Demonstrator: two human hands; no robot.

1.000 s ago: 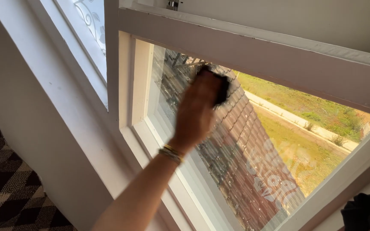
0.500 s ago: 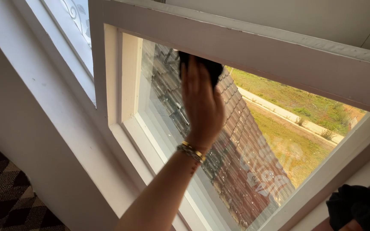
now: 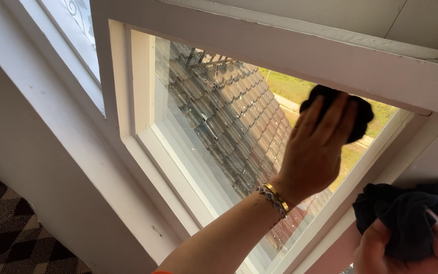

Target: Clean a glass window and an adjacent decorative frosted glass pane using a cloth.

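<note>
Two hands show in my view, each with a dark cloth. My left hand [image 3: 316, 147] is raised with the fingers [image 3: 330, 114] spread flat, pressing a black cloth [image 3: 358, 114] against the window pane [image 3: 214, 116] near its upper right corner, just below the top of the white window frame [image 3: 290, 48]. That cloth sits under my fingertips and sticks out past them toward the frame, so only its top and right edge show. On that wrist I see a gold bangle [image 3: 278, 196] and a beaded bracelet [image 3: 269, 197] lying just beside each other.

My right hand [image 3: 406, 251] is low at the bottom right corner, closed around a second black cloth [image 3: 406, 213] bunched into a loose wad; the cloth bulges above my fingers and lies close to the lower right side of the frame, well apart from the first one.

Through the glass I see a tiled roof [image 3: 239, 132] running down the pane, with green ground [image 3: 290, 86] beyond it. Small specks dot the lower part of the glass. Left of the frame stands a white wall [image 3: 41, 152], and a patterned dark and pale carpet [image 3: 6, 233] covers the floor at the bottom left.
</note>
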